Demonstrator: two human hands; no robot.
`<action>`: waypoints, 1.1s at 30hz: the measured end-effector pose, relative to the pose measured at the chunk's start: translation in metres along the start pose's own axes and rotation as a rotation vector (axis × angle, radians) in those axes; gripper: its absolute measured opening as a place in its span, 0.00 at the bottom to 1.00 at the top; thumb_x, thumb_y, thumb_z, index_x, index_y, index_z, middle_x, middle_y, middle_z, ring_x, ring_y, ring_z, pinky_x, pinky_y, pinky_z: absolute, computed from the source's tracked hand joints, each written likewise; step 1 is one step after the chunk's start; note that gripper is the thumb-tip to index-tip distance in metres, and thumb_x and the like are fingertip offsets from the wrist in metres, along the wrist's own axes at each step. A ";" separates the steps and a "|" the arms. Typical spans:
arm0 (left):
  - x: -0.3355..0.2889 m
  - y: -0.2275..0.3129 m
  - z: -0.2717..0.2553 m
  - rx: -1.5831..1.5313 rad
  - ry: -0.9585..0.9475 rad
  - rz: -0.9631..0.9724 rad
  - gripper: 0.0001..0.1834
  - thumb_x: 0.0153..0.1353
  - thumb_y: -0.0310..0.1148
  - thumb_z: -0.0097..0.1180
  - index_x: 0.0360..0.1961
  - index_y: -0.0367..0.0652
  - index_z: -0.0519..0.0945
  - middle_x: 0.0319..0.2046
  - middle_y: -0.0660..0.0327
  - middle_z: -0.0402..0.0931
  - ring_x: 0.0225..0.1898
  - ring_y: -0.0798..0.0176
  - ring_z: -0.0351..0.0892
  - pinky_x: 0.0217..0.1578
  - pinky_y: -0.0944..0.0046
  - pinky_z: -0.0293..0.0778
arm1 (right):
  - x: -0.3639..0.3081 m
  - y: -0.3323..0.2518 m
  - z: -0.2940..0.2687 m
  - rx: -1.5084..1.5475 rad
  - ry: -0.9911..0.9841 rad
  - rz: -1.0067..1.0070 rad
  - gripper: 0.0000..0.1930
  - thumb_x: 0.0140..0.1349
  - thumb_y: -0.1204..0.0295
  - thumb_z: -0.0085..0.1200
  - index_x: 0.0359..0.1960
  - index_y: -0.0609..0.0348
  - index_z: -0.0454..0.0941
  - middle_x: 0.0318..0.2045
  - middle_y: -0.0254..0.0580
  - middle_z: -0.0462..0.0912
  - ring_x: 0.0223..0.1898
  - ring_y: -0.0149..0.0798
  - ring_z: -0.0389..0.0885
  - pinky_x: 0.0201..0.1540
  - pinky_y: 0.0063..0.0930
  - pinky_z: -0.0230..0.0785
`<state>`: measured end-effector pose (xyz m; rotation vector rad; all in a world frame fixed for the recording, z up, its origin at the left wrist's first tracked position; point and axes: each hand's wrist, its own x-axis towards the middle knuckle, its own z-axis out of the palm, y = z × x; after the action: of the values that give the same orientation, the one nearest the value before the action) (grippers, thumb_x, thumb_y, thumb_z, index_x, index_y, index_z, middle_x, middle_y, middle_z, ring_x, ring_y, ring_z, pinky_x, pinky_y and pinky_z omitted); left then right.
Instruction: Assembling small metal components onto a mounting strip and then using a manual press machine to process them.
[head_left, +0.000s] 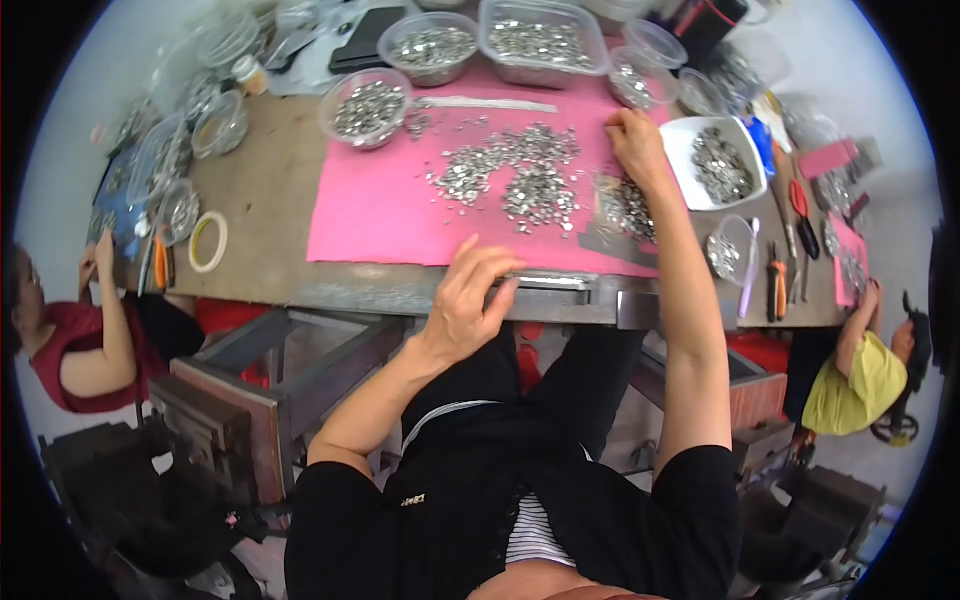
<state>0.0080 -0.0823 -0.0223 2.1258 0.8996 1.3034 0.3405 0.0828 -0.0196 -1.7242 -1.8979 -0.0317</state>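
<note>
A pink cloth [370, 215] covers the middle of the worktable, with a loose spread of small shiny metal pieces [540, 190] on it. My left hand [472, 292] hovers by the table's front edge, its fingers loosely bent and thumb apart, with nothing seen in it. Farther out, my right hand [637, 145] reaches over the cloth's right side. Its fingers are curled together; whatever they hold is hidden. Close to it are a white square bowl [676, 160] of metal pieces and a round clear tub [640, 85]. Below its wrist lies a darker heap of pieces [632, 212].
Clear tubs [368, 108] of metal pieces line the back. A tape roll [208, 242] and orange-handled tool [163, 262] lie left; red-handled pliers [800, 202], orange-and-black pliers [776, 285] and a purple toothbrush-like tool [749, 270] lie right. Co-workers sit at both ends.
</note>
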 end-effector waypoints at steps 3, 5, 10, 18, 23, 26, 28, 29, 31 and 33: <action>0.025 -0.019 -0.029 0.147 0.096 -0.022 0.09 0.60 0.22 0.62 0.43 0.40 0.82 0.39 0.54 0.83 0.43 0.49 0.82 0.54 0.48 0.73 | 0.001 -0.004 -0.004 -0.032 -0.017 -0.014 0.06 0.61 0.71 0.60 0.36 0.60 0.84 0.38 0.54 0.84 0.42 0.59 0.83 0.47 0.50 0.74; 0.044 -0.043 -0.047 0.266 0.133 -0.064 0.07 0.61 0.24 0.61 0.41 0.40 0.83 0.37 0.55 0.83 0.40 0.49 0.82 0.48 0.50 0.74 | 0.001 -0.005 -0.002 -0.050 -0.015 -0.026 0.07 0.62 0.70 0.59 0.37 0.60 0.83 0.38 0.53 0.84 0.42 0.58 0.83 0.47 0.51 0.74; 0.079 -0.088 -0.070 0.278 0.153 -0.212 0.07 0.63 0.29 0.62 0.42 0.42 0.84 0.32 0.54 0.83 0.34 0.49 0.83 0.37 0.52 0.76 | -0.019 -0.023 -0.010 0.008 0.086 -0.110 0.08 0.66 0.70 0.57 0.38 0.63 0.79 0.37 0.52 0.83 0.41 0.57 0.83 0.45 0.50 0.72; 0.076 -0.102 -0.075 0.479 -0.089 -0.085 0.07 0.57 0.36 0.69 0.36 0.49 0.90 0.27 0.59 0.75 0.36 0.53 0.77 0.39 0.53 0.73 | -0.134 -0.094 -0.068 0.456 -0.071 0.082 0.04 0.67 0.76 0.57 0.38 0.66 0.79 0.31 0.45 0.80 0.31 0.39 0.80 0.37 0.31 0.71; 0.078 -0.106 -0.081 0.462 -0.082 -0.076 0.05 0.60 0.33 0.67 0.36 0.46 0.88 0.29 0.58 0.77 0.34 0.54 0.78 0.38 0.53 0.74 | -0.169 -0.124 -0.070 0.534 -0.080 0.001 0.03 0.67 0.79 0.57 0.39 0.66 0.78 0.34 0.45 0.80 0.34 0.41 0.79 0.40 0.30 0.71; 0.080 -0.110 -0.076 0.402 -0.088 -0.125 0.07 0.61 0.33 0.66 0.37 0.42 0.87 0.30 0.57 0.78 0.33 0.55 0.78 0.37 0.54 0.75 | -0.180 -0.131 -0.067 0.529 -0.065 -0.017 0.03 0.65 0.81 0.57 0.39 0.66 0.77 0.35 0.45 0.80 0.36 0.44 0.81 0.42 0.34 0.73; 0.082 -0.109 -0.074 0.397 -0.109 -0.142 0.08 0.61 0.34 0.67 0.35 0.40 0.86 0.30 0.57 0.79 0.32 0.56 0.79 0.36 0.56 0.75 | -0.183 -0.132 -0.064 0.508 -0.041 -0.009 0.03 0.64 0.82 0.58 0.38 0.65 0.77 0.35 0.46 0.80 0.37 0.47 0.81 0.42 0.36 0.73; 0.082 -0.109 -0.075 0.396 -0.110 -0.142 0.08 0.61 0.34 0.67 0.35 0.40 0.86 0.30 0.57 0.79 0.32 0.56 0.79 0.36 0.56 0.75 | -0.184 -0.132 -0.064 0.482 -0.039 -0.018 0.04 0.63 0.82 0.58 0.38 0.65 0.77 0.35 0.46 0.80 0.37 0.47 0.80 0.42 0.37 0.73; 0.080 -0.110 -0.076 0.339 -0.105 -0.222 0.09 0.61 0.34 0.67 0.34 0.39 0.85 0.29 0.57 0.79 0.31 0.58 0.79 0.35 0.58 0.75 | -0.184 -0.133 -0.063 0.455 -0.037 -0.028 0.04 0.63 0.82 0.58 0.38 0.65 0.77 0.35 0.47 0.80 0.37 0.48 0.80 0.43 0.38 0.73; 0.079 -0.112 -0.078 0.335 -0.099 -0.218 0.09 0.61 0.35 0.67 0.35 0.39 0.85 0.29 0.57 0.78 0.31 0.59 0.79 0.35 0.59 0.75 | -0.185 -0.135 -0.061 0.426 -0.006 -0.059 0.04 0.62 0.82 0.58 0.37 0.65 0.77 0.35 0.47 0.79 0.39 0.50 0.79 0.43 0.40 0.72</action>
<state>-0.0674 0.0563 -0.0204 2.2365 1.3416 0.9841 0.2416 -0.1317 0.0011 -1.3805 -1.7995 0.3317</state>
